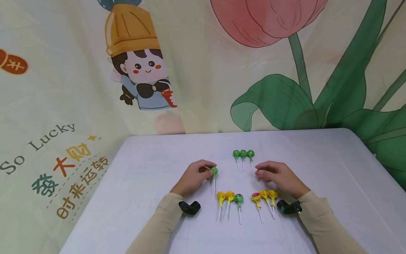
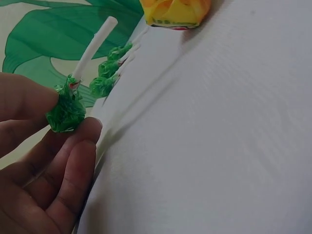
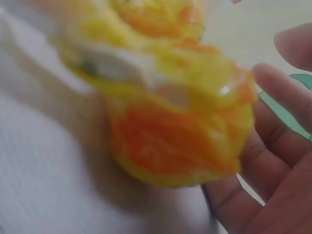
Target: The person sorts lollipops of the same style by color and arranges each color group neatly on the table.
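Note:
My left hand (image 1: 196, 178) pinches a green-wrapped lollipop (image 1: 214, 171) by its candy head between thumb and fingers; in the left wrist view the white stick (image 2: 95, 46) slants up and away from the fingertips. To the right, my right hand (image 1: 280, 175) hovers with fingers loosely bent and nothing in them, its fingertips beside three green lollipops (image 1: 243, 153) lined up at the back. The right wrist view has that hand (image 3: 278, 161) with thumb and fingers apart, partly hidden behind a blurred yellow-orange lollipop (image 3: 175, 141) close to the camera.
Nearer me lie two groups: two yellow lollipops (image 1: 229, 196) with a green one (image 1: 238, 199), and a red-and-yellow lollipop (image 1: 255, 198) with two yellow ones (image 1: 272, 194). All sticks point towards me on the white table (image 1: 152, 155). A printed curtain (image 1: 203, 70) hangs behind.

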Demonstrator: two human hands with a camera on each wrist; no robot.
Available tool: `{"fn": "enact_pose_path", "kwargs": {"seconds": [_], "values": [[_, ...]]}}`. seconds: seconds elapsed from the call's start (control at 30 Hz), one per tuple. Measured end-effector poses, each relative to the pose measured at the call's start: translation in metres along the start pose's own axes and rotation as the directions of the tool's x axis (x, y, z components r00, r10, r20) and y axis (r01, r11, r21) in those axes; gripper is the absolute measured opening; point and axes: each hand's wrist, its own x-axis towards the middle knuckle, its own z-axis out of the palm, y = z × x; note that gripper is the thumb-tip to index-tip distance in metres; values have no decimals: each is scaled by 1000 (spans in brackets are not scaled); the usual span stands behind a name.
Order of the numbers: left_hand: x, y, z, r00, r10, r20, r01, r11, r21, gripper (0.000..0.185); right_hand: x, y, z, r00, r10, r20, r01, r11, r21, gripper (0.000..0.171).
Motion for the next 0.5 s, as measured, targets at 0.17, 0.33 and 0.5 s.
{"fn": "enact_pose_path", "kwargs": {"seconds": [0.17,0.33,0.5], "values": [[4,0,-1,1000,-15,-1,15,1000,-6,27,1,0,1,1000,4,2,-4,1000,-2,34],[11,-3,-1,999,-26,-24,24,998,-62,30,1,2,1,1000,15,16,-15,1000,13,34],[21,-3,-1,999,-31,-40,27,994,-103,31,2,5,-1,999,-20,39,19,1000,23,34]]}}
